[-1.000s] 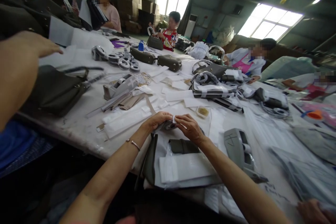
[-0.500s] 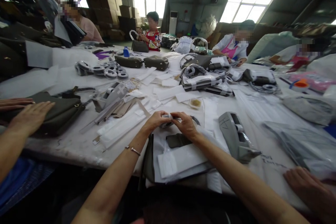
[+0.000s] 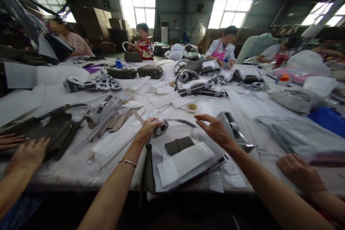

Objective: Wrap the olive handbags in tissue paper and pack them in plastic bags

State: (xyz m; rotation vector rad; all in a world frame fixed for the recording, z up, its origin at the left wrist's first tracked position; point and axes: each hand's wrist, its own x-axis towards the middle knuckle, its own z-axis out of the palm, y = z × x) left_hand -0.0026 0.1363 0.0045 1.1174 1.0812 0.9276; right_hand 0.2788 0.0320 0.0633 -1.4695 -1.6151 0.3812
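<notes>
Bottom centre: olive bag point(image 3: 179, 145) under white wrapping sheets point(image 3: 185, 160). Just above, left hand point(image 3: 147, 130) pinching tape roll point(image 3: 161, 129), strip trailing right. Right hand point(image 3: 214, 129) apart, fingers loosely spread, holding nothing. Grey tape dispenser point(image 3: 233, 129) right of it, handwritten marks unreadable. Mid-table: spare tape rolls point(image 3: 93, 84), wrapped bags point(image 3: 198, 86).

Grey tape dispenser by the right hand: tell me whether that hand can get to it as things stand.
Probably yes. The right hand is open, holds nothing, and hovers just beside the grey tape dispenser, with nothing between them.
</notes>
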